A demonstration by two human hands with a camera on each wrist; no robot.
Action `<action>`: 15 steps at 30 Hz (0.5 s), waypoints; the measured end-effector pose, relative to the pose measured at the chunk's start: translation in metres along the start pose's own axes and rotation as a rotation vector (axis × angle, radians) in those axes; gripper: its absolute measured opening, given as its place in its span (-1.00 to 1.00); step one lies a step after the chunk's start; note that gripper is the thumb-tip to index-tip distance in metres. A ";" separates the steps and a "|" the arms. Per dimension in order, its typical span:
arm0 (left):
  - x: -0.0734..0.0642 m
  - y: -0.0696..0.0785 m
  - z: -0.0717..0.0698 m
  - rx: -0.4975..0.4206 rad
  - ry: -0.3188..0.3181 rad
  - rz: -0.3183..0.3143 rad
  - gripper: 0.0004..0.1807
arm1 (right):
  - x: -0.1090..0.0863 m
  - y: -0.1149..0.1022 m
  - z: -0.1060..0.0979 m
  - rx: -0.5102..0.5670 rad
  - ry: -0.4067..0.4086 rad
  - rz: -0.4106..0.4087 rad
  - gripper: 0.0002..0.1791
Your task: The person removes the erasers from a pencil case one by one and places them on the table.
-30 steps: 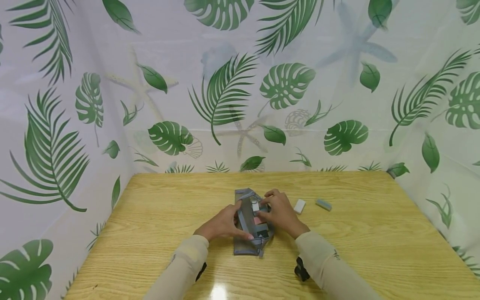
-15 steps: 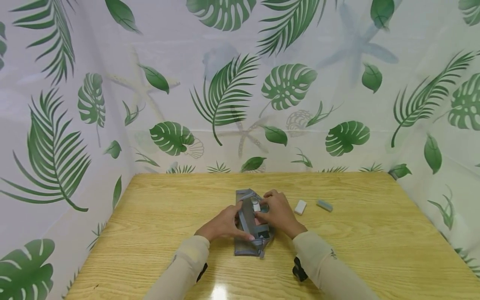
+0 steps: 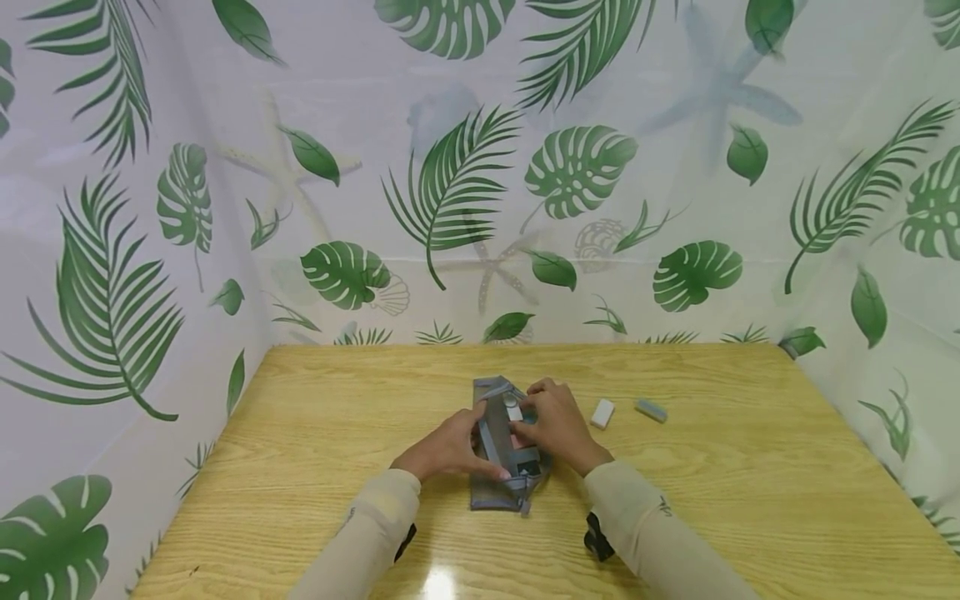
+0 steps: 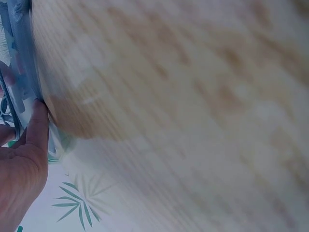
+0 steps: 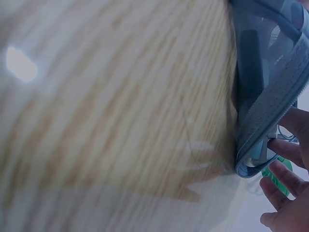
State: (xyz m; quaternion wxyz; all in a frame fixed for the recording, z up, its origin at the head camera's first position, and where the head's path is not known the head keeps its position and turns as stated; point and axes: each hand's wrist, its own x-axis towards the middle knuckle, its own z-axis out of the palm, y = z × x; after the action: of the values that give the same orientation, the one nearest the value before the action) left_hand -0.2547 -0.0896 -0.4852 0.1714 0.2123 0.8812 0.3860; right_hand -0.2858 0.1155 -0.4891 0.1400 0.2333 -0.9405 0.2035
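A grey-blue mesh zip pouch stands unzipped near the middle of the table. My left hand grips its left side, thumb by the near end and fingers toward the far end. In the left wrist view, a finger of that hand presses against the pouch wall. My right hand reaches over the right rim with its fingertips in the opening. Its fingers spread loosely beside the zip edge in the right wrist view. Inside show a white piece, a pink piece and a dark piece.
A small white block, like an eraser, lies right of my right hand. Farther right is a grey-blue block. The wooden table meets a leaf-patterned cloth at the back and sides.
My right thumb has shifted slightly deeper over the pink piece in the opening. My left hand, the pouch and both blocks keep their places; the head view shifts slightly.
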 end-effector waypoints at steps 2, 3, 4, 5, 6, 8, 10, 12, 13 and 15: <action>0.000 0.000 0.000 0.002 0.000 -0.004 0.32 | 0.000 0.001 0.001 -0.003 0.003 -0.005 -0.67; -0.001 0.000 0.000 0.000 -0.001 -0.004 0.32 | 0.000 0.001 0.001 -0.005 0.004 -0.005 -0.68; 0.000 0.000 0.000 -0.003 -0.001 -0.003 0.32 | 0.001 0.001 0.001 -0.005 0.005 -0.004 -0.68; 0.000 0.000 0.000 -0.002 -0.001 -0.002 0.32 | 0.001 0.001 0.001 -0.004 0.006 -0.004 -0.68; 0.000 0.000 0.000 -0.004 -0.002 -0.001 0.32 | 0.001 0.001 0.001 -0.004 0.006 -0.003 -0.68; 0.000 -0.001 0.000 -0.009 -0.003 0.000 0.32 | 0.001 0.001 0.001 0.004 0.004 -0.002 -0.68; 0.000 -0.001 0.000 -0.028 -0.005 0.003 0.32 | 0.000 0.001 0.001 0.012 -0.001 -0.001 -0.69; 0.000 -0.002 0.000 -0.044 -0.008 0.005 0.31 | 0.000 0.001 0.001 0.018 -0.003 0.000 -0.70; 0.000 -0.002 0.000 -0.055 -0.010 0.009 0.31 | 0.000 0.001 0.000 0.022 -0.006 0.001 -0.70; 0.001 -0.001 0.001 -0.070 -0.013 0.014 0.30 | 0.000 0.001 0.000 0.027 -0.007 0.004 -0.71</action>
State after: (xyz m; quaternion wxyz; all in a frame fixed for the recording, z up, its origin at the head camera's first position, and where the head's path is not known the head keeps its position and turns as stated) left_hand -0.2553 -0.0899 -0.4867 0.1814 0.2150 0.8646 0.4163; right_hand -0.2862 0.1160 -0.4896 0.1330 0.2341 -0.9387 0.2155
